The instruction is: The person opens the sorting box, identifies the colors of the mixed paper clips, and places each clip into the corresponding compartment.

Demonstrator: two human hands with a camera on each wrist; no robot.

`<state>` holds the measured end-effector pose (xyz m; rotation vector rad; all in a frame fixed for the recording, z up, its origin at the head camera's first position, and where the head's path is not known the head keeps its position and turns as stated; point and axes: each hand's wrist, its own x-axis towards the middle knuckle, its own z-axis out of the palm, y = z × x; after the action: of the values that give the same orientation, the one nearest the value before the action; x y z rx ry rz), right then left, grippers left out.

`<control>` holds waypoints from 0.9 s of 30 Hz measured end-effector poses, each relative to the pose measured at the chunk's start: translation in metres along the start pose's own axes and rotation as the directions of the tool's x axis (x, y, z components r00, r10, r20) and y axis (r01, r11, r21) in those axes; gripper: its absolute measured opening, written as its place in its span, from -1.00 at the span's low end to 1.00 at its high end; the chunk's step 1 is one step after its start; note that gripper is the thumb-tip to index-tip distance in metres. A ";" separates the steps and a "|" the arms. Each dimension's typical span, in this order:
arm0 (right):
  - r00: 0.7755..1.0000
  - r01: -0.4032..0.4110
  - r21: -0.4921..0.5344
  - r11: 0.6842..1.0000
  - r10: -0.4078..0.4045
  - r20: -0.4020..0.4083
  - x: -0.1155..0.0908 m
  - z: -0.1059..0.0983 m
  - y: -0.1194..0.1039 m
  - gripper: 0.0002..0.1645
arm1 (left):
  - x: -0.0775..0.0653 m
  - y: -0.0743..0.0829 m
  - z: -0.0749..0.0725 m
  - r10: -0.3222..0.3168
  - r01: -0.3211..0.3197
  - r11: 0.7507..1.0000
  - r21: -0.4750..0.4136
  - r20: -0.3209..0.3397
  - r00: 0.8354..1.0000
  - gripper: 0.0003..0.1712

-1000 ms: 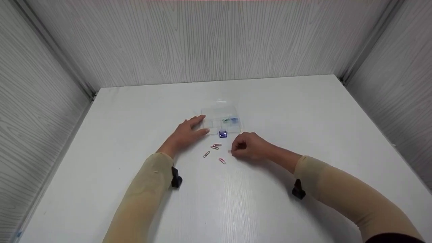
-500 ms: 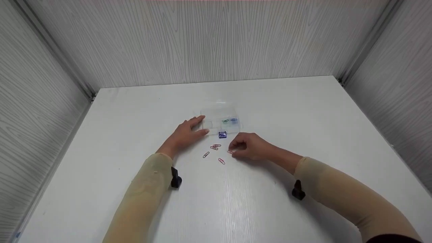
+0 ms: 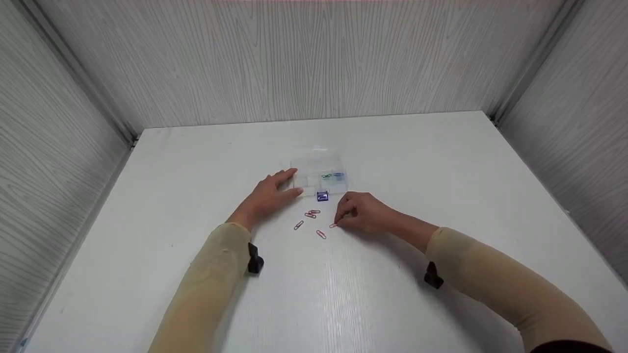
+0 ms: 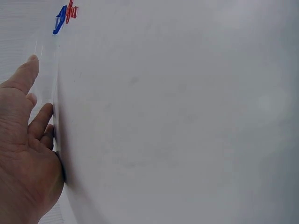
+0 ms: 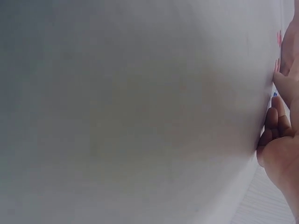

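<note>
Dipped clip [image 3: 333,226] a bit, pinched by one end in right hand [image 3: 365,213], low at worktop [image 3: 417,162]. Rested left hand [image 3: 270,197], fingers loose, against box [image 3: 308,190]. Seemed light, stiff, slippery; best held by both sides.

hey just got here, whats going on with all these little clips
A person is working with paper clips at a white table. The left hand rests at the left side of a clear plastic compartment box, fingers spread. The right hand has its fingertips at a red paper clip; whether it is pinched is hard to tell. Other paper clips lie loose nearby, and green clips and blue clips are in the box.
</note>
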<state>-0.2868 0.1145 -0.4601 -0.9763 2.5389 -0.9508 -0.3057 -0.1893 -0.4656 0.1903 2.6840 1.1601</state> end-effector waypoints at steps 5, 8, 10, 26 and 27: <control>0.999 0.008 -0.019 1.000 -0.007 0.045 0.002 0.000 -0.002 -0.87 | -0.001 0.000 0.000 0.012 -0.012 1.000 -0.009 0.005 1.000 -0.12; 0.998 0.010 -0.026 1.000 -0.008 0.057 0.003 0.000 -0.003 -0.90 | 0.000 -0.001 0.000 0.014 -0.014 1.000 -0.006 0.006 1.000 -0.12; 0.998 0.007 -0.023 1.000 -0.005 0.058 0.003 0.000 -0.003 -0.91 | 0.001 -0.001 0.000 0.011 -0.011 1.000 -0.003 0.008 1.000 -0.11; 0.998 0.003 0.040 0.999 -0.006 0.061 0.000 0.001 0.000 -0.96 | 0.002 -0.001 0.000 0.014 -0.014 1.000 0.015 0.012 1.000 -0.12; 0.998 0.004 0.048 0.999 -0.007 0.059 0.000 0.001 0.000 -0.94 | 0.002 -0.001 0.000 0.013 -0.014 1.000 0.015 0.011 1.000 -0.12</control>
<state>-0.2862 0.1143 -0.4610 -0.9836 2.4547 -0.9644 -0.3072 -0.1898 -0.4663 0.2169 2.6863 1.1401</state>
